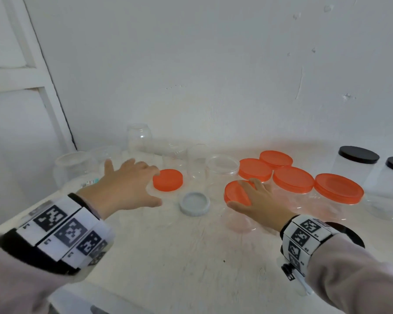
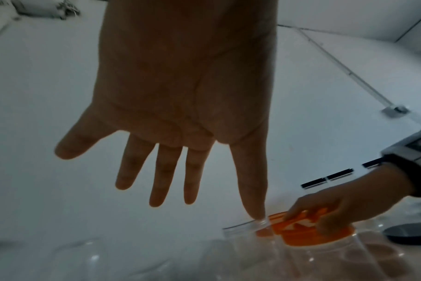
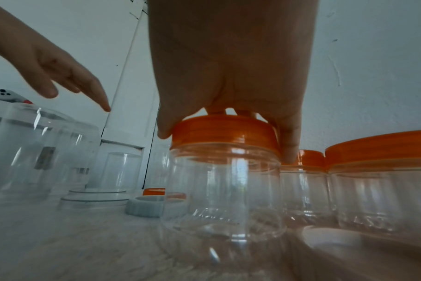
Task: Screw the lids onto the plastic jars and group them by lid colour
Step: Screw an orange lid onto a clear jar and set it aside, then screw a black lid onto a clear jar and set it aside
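Note:
My right hand (image 1: 238,194) grips the orange lid (image 1: 235,191) of a clear jar (image 1: 238,219) standing at the table's middle right; in the right wrist view its thumb and fingers (image 3: 289,144) curl round that lid (image 3: 224,131) on the jar (image 3: 228,190). My left hand (image 1: 145,186) is open with fingers spread, just left of another orange lid (image 1: 168,180) lying low on the table; whether it touches the lid I cannot tell. The left wrist view shows the spread fingers (image 2: 166,176) holding nothing. A grey lid (image 1: 194,203) lies upside down between my hands.
Several orange-lidded jars (image 1: 293,179) cluster right of my right hand, and two black-lidded jars (image 1: 359,156) stand at the far right. Open clear jars (image 1: 140,137) and a clear lid (image 1: 222,164) sit along the back wall. The table's left edge (image 1: 32,207) is near my left wrist.

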A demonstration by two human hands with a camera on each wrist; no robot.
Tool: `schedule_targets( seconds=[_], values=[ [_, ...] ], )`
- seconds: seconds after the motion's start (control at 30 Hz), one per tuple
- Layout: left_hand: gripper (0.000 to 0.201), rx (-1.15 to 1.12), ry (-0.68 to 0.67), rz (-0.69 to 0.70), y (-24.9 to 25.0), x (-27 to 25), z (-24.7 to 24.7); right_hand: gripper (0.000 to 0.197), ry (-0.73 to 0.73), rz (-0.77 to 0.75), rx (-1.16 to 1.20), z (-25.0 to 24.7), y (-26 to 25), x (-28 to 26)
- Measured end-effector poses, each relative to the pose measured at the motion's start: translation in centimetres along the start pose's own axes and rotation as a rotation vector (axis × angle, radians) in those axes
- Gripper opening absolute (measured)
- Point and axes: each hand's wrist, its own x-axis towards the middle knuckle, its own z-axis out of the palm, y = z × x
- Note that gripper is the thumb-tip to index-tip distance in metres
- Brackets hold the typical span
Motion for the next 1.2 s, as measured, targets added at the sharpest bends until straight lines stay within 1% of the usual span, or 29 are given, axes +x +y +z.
schedule_targets(
  seconds=[0.1,0.2,0.33,0.43,0.57,0.7,0.8,0.9,1.03,1.13,1.2],
  values=[
    [0.08,0.07,-0.079,-0.148,-2.8,-0.1,-0.5,0.084,-0.005,0.022,0.027,0.0,0.3,0.1],
    [0.083,0.062,-0.129,-0.236,-5.1,-0.5,-0.8,0.09,-0.012,0.006,0.047,-0.1,1.0,-0.1],
    [0.091,-0.09,-0.195,-0.213,-7.3,-0.7,-0.1,0.097,-0.013,-0.014,0.094,-1.0,2.2,-0.8],
    [0.095,-0.099,-0.197,-0.225,-8.0,-0.7,0.8,0.099,-0.024,-0.038,0.068,-2.0,3.5,-1.9],
    [0.084,-0.12,-0.161,-0.25,-8.9,-0.3,1.4,0.096,0.018,-0.021,0.056,-3.2,6.2,-3.7],
    [0.074,-0.096,-0.102,-0.216,-9.1,0.0,1.2,0.087,0.003,0.037,0.017,-3.8,9.8,-5.3],
    [0.074,-0.106,0.011,-0.187,-8.5,0.0,0.3,0.077,-0.12,0.115,-0.114,-3.6,12.4,-6.1],
    [0.079,-0.229,0.111,-0.095,-6.9,-0.5,-1.0,0.075,-0.237,0.185,-0.222,-3.3,14.2,-6.6],
    [0.093,-0.427,0.102,0.013,-3.0,-1.7,-2.2,0.07,-0.277,0.229,-0.281,-3.1,15.2,-6.7],
    [0.092,-0.584,0.059,0.072,-0.6,-2.4,-2.0,0.067,-0.292,0.257,-0.309,-3.1,15.5,-6.9],
    [0.096,-0.686,0.015,0.1,0.8,-2.7,-1.6,0.066,-0.302,0.285,-0.318,-3.2,15.8,-7.0]
  ],
)
